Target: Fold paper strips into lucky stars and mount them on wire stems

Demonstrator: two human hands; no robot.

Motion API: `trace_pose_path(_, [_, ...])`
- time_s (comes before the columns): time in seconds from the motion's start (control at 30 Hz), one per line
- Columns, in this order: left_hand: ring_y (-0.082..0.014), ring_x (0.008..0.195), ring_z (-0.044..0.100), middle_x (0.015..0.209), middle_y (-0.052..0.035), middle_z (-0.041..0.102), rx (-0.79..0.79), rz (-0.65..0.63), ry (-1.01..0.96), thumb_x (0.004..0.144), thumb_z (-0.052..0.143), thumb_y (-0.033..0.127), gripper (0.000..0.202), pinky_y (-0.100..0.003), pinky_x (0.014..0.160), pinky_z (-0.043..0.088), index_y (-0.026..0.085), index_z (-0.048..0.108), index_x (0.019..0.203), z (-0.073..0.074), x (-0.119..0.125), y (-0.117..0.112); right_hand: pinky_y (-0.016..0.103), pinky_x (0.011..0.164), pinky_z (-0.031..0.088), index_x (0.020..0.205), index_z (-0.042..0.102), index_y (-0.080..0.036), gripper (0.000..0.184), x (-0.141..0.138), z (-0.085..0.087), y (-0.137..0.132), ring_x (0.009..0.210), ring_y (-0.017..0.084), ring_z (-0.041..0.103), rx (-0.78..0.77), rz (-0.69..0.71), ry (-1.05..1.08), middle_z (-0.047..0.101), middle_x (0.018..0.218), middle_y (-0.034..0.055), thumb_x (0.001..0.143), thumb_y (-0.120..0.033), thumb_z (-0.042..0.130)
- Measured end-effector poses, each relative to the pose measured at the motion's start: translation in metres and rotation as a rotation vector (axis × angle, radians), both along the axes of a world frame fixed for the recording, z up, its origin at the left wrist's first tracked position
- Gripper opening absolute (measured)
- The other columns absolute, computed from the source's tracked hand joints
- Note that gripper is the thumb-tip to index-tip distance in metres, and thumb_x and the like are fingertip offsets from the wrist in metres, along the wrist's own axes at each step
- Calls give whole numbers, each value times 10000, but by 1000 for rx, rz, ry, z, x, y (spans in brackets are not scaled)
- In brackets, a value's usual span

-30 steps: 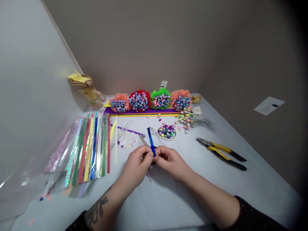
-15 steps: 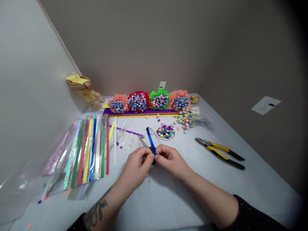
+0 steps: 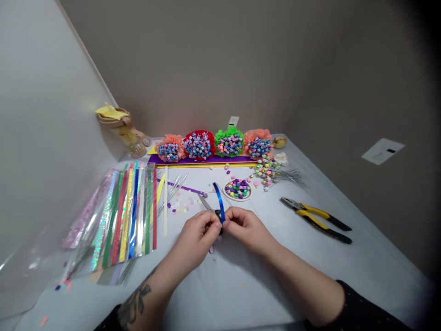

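Observation:
A shiny blue paper strip [image 3: 219, 198] stands up from between my fingertips, its free end leaning away from me. My left hand [image 3: 201, 232] pinches the strip's lower end from one side. My right hand [image 3: 246, 228] pinches it from the other side, the fingertips of both hands almost meeting. Scissors [image 3: 207, 204] lie on the table just beyond and partly under my hands, their handles mostly hidden. Past my fingers sits a small round dish [image 3: 237, 199] full of colourful folded paper stars [image 3: 237, 187].
Packs of shiny strips [image 3: 129, 211] lie at left. Pliers [image 3: 315, 220] with yellow and black handles lie at right. Tissue-paper flowers filled with stars [image 3: 199, 145] line the back wall. Loose stars [image 3: 267, 169] and thin wires [image 3: 292, 177] are at back right; paper scraps [image 3: 177, 202] lie mid-left.
The blue strip has tilted and bent slightly between my fingertips. Both hands stay in nearly the same place, and the view has shifted very slightly.

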State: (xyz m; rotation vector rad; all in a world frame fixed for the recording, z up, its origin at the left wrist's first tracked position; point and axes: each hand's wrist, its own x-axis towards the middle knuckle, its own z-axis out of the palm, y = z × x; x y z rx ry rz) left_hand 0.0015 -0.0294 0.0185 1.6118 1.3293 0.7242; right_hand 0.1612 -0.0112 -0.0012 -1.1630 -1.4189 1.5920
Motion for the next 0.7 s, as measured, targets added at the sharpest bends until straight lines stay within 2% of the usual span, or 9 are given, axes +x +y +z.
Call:
trace_pose_path(0.13, [-121, 651, 482, 681, 12, 527, -35, 46, -95, 846, 470, 280, 181, -213, 600, 387, 166, 532, 720, 1, -1, 1, 226, 540, 307, 639, 485, -171, 158, 2, 0, 0, 548, 89, 364, 11, -41, 27, 430, 582, -46, 710, -283, 572])
trace_pose_path(0.27, [-136, 713, 535, 745, -13, 593, -64, 13, -155, 816, 528, 269, 140, -222, 643, 425, 155, 600, 779, 0, -2, 2, 227, 553, 327, 647, 483, -173, 176, 3, 3, -2, 562, 94, 388, 17, -42, 41, 450, 597, -41, 709, -302, 586])
trace_pose_path(0.47, [-138, 715, 557, 742, -18, 604, -65, 36, -166, 779, 576, 259, 114, -223, 632, 447, 153, 615, 763, 2, 0, 2, 227, 554, 342, 658, 489, -173, 144, 2, 4, -4, 588, 103, 413, 69, -49, -34, 462, 625, -29, 719, -280, 564])
trace_pose_path(0.57, [-131, 677, 541, 714, -10, 584, -59, 43, -159, 762, 593, 268, 117, -217, 593, 437, 152, 607, 750, 2, 0, 2, 227, 559, 353, 652, 487, -175, 117, 2, 5, -5, 599, 107, 429, 141, -52, -80, 465, 641, -24, 725, -248, 541])
trace_pose_path(0.7, [-116, 645, 500, 683, 7, 543, -52, 44, -142, 774, 575, 269, 127, -209, 568, 410, 156, 574, 714, 1, -1, 0, 225, 555, 339, 620, 469, -180, 124, 2, 9, -8, 609, 112, 439, 314, -35, -172, 466, 644, -19, 735, -193, 516])
